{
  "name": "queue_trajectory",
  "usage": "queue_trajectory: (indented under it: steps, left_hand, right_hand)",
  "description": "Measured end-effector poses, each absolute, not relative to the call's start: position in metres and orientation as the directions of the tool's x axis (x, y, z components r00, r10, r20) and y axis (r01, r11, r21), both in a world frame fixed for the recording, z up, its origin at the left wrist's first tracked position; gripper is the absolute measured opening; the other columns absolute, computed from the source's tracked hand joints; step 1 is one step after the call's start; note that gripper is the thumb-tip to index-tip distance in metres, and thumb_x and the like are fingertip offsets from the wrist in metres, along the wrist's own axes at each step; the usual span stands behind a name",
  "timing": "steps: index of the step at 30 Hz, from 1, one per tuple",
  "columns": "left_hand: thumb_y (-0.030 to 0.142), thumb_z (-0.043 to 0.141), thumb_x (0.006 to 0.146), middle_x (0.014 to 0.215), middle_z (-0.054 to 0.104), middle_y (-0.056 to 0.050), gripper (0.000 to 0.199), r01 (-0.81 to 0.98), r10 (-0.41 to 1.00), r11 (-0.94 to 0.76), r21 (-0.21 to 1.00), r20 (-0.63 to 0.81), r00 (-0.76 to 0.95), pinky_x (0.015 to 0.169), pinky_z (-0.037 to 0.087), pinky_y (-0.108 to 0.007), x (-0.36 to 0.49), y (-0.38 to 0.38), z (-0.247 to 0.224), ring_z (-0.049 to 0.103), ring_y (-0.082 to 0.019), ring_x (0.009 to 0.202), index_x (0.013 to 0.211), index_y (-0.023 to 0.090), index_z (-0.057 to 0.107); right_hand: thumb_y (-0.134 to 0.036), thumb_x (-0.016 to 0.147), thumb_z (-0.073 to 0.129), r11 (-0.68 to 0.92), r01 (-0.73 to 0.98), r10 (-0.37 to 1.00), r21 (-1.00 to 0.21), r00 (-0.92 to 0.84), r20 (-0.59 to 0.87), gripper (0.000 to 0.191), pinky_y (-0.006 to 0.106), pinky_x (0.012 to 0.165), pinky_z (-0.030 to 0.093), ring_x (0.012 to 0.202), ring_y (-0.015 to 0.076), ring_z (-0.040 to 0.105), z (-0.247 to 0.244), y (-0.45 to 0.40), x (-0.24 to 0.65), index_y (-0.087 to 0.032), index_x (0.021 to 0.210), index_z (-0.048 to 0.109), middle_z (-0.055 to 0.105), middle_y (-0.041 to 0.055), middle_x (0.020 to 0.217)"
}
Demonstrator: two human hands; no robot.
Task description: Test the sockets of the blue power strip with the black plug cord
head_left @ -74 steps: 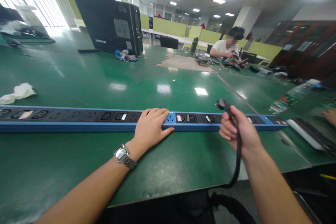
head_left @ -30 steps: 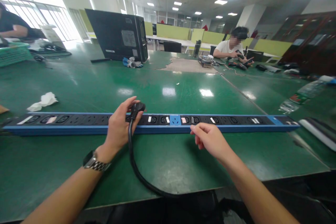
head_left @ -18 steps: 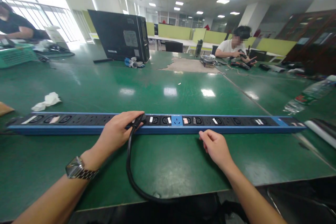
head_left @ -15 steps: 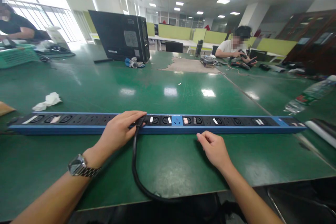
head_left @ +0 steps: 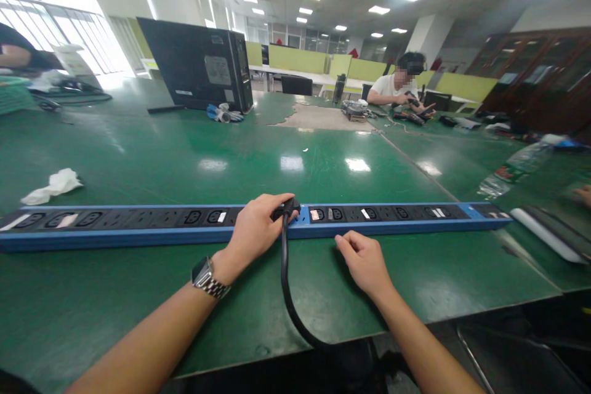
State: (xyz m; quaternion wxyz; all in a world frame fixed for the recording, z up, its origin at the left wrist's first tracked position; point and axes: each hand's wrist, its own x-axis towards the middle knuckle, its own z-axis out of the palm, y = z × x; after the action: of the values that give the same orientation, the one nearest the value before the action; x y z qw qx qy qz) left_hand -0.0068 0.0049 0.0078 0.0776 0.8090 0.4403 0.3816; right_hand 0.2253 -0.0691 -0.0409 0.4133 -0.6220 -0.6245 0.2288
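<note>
A long blue power strip (head_left: 152,237) with black socket panels lies across the green table in front of me. My left hand (head_left: 256,225) is closed around a black power plug (head_left: 290,206), holding it over the strip just left of the blue socket (head_left: 303,219). I cannot tell whether the plug's pins are in a socket. From the plug a thick black cable (head_left: 287,283) curves down over the table's front edge. My right hand (head_left: 364,258) rests on the table in front of the strip, fingers curled in with nothing visible in them.
A black computer case (head_left: 194,68) stands behind, gloves (head_left: 225,113) beside it. Crumpled tissue (head_left: 55,186) lies at left, a plastic bottle (head_left: 519,166) at right. A person (head_left: 399,86) sits across the table; another person's arm (head_left: 13,52) shows at far left. The table's front edge is near.
My left hand has carried the plug rightward along the strip, from left of two white-labelled sockets to beside the blue socket. The cable followed. My right hand stayed put, while the view turned slightly right.
</note>
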Motion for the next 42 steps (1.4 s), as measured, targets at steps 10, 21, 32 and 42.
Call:
queue_trajectory:
  steps: [10,21,32,42]
  left_hand:
    - [0.022,0.066,0.084,0.110,0.072,-0.008,0.030,0.653,0.694,-0.685,0.322,0.562,0.450,0.085,0.052,-0.041,0.008,0.003,0.003,0.065,-0.025,0.101,0.114,0.020,0.067]
    - [0.033,0.065,0.082,0.127,0.064,-0.013,0.076,0.666,0.677,-0.695,0.271,0.558,0.480,0.094,0.051,-0.041,-0.002,-0.001,-0.006,0.063,-0.027,0.111,0.148,0.017,0.032]
    - [0.039,0.067,0.083,0.122,0.067,-0.012,0.068,0.725,0.699,-0.658,0.205,0.524,0.487,0.097,0.051,-0.044,0.002,-0.001,-0.008,0.062,-0.028,0.112,0.141,0.017,0.043]
    - [0.038,0.067,0.083,0.120,0.068,-0.013,0.057,0.707,0.654,-0.687,0.165,0.566,0.503,0.097,0.051,-0.045,0.002,0.000,-0.010,0.063,-0.029,0.111,0.133,0.016,0.053]
  right_hand:
    - [-0.049,0.087,0.054,0.050,0.489,0.971,-0.871,0.181,0.158,0.042,0.023,0.050,0.032,0.048,0.0102,0.043,-0.035,-0.067,0.223,-0.018,0.060,0.055,0.047,-0.0032,0.049]
    - [-0.042,0.091,0.050,-0.322,-0.380,0.946,-0.867,-0.090,-0.312,0.037,0.015,0.029,0.023,0.025,0.0051,0.030,0.061,-0.038,0.156,-0.018,0.064,0.052,0.038,-0.0093,0.033]
    - [-0.044,0.092,0.044,-0.419,-0.280,0.877,-0.864,0.121,-0.465,0.042,0.017,0.028,0.018,0.023,0.0056,0.022,0.034,-0.045,0.260,-0.020,0.058,0.044,0.030,-0.0103,0.031]
    - [-0.046,0.088,0.053,-0.432,-0.127,0.866,-0.893,0.217,-0.450,0.043,0.018,0.027,0.023,0.023,0.0071,0.028,0.017,-0.051,0.247,-0.019,0.055,0.047,0.036,-0.0069,0.027]
